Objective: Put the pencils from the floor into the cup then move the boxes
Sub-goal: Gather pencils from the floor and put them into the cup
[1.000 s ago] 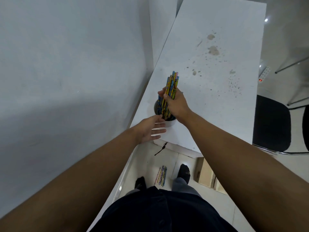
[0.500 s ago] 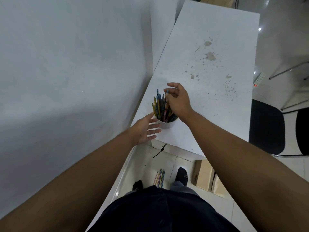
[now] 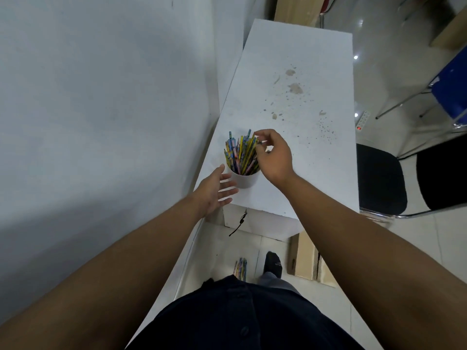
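Observation:
A white cup point(image 3: 244, 181) stands near the front left corner of the white table point(image 3: 298, 102). Several colourful pencils point(image 3: 241, 154) stand in it, fanned out. My right hand point(image 3: 274, 157) hovers just right of the pencil tops, fingers curled and apart, holding nothing. My left hand point(image 3: 214, 192) is open beside the cup's left front, palm toward it, fingers close to its wall. A small bundle of pencils point(image 3: 240, 267) lies on the floor between my feet. Cardboard boxes point(image 3: 307, 258) stand on the floor under the table's front right.
A white wall point(image 3: 101, 109) runs along the table's left side. A black chair point(image 3: 381, 180) stands right of the table, with a blue chair point(image 3: 452, 92) and a power strip point(image 3: 362, 120) farther back. A black cord point(image 3: 240, 223) hangs at the table's front edge.
A second ago my right hand gripped the pencil bundle above the cup. It let the pencils drop in; they now stand fanned out. My right hand has opened and drawn slightly right.

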Available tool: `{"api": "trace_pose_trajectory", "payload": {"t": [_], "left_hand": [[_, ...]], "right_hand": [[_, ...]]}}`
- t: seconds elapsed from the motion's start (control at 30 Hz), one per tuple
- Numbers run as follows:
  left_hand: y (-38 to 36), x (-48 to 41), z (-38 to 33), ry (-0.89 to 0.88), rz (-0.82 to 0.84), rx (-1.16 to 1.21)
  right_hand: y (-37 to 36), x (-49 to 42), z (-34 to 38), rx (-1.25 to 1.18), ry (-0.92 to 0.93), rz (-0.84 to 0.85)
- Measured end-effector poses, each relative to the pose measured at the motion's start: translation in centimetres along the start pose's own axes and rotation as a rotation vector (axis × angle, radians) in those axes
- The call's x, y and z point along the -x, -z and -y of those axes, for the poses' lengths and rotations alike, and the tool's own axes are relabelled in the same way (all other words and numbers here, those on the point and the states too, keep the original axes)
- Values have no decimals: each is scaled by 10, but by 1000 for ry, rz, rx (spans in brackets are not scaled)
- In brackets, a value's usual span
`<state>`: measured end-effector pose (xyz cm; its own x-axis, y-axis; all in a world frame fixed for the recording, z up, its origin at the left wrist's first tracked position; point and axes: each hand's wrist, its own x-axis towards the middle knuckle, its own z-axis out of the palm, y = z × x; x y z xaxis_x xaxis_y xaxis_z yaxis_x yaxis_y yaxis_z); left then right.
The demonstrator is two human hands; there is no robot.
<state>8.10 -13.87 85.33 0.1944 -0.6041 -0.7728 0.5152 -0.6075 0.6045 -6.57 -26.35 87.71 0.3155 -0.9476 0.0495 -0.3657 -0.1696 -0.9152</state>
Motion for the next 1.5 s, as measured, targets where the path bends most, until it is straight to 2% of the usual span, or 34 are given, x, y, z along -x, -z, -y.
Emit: {"api": "trace_pose_trajectory", "payload": {"t": [0.13, 0.43, 0.7, 0.93, 1.13, 1.33, 1.5], "left_hand": [[5, 9, 21, -6, 16, 3], [36, 33, 82, 50, 63, -116], [50, 57, 147, 69, 72, -159], [26, 84, 202, 74, 26, -108], [0, 108, 252, 22, 11, -168], [-4, 111, 297, 23, -45, -193], [13, 76, 327, 44, -93, -239]], "right_hand": [[1, 48, -10, -54, -56, -62], [2, 168, -37, -158, -335, -130], [23, 252, -66, -157, -468, -7], [56, 296, -92, -142, -517, 64], [82, 335, -124, -147, -527, 97], [68, 371, -165, -176, -630, 106], [39, 379, -204, -183, -693, 86]]}}
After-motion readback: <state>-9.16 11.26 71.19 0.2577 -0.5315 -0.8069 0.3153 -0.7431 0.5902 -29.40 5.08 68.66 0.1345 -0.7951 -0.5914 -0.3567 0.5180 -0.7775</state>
